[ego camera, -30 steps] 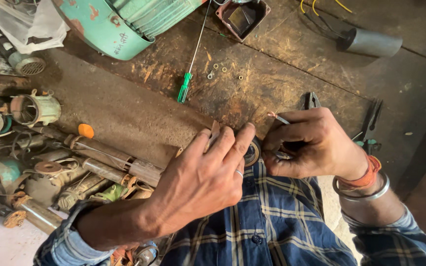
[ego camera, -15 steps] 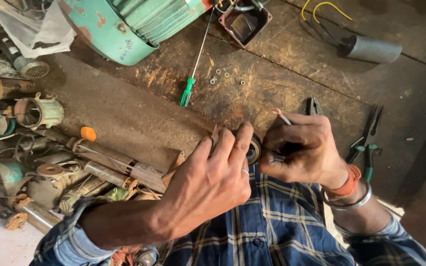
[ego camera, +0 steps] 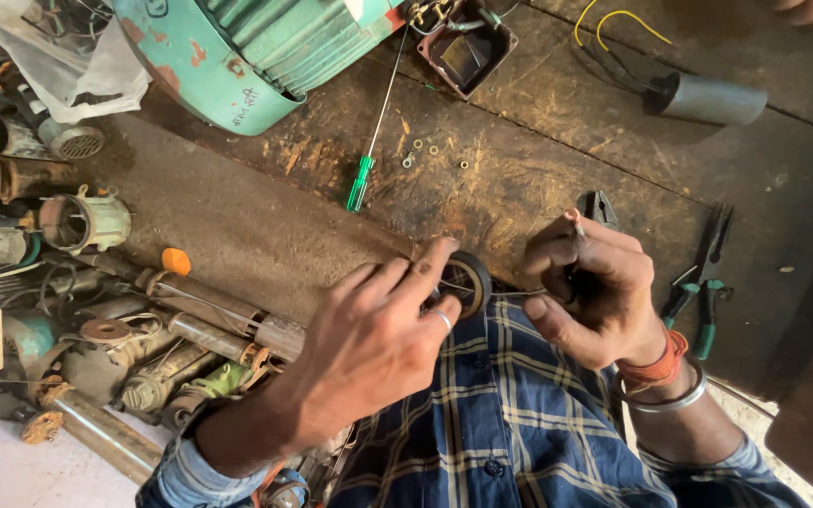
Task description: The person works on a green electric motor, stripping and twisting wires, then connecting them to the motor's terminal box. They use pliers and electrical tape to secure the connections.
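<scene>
Worktop (ego camera: 538,179): dark, stained wood filling the upper right, from 12 to 4 o'clock
Motor housing (ego camera: 265,47): teal, ribbed, rust-flecked, at 11 o'clock
Scrap pile (ego camera: 87,310): rusty pipes and fittings at 9 o'clock
Left hand (ego camera: 378,339): fingers curled around the black ring, gripping its rim at centre
Right hand (ego camera: 590,292): closed on a thin tool, just right of the ring; whether the tip touches the ring I cannot tell
Capacitor (ego camera: 712,99): grey cylinder with yellow wires at 1 o'clock
Pliers (ego camera: 703,292): green-handled, at 3 o'clock
Screwdriver (ego camera: 369,141): green handle, long shaft, at 12 o'clock
Black ring (ego camera: 470,280): small, round, held over the checked shirt
Washers (ego camera: 430,152): scattered beside the screwdriver
</scene>
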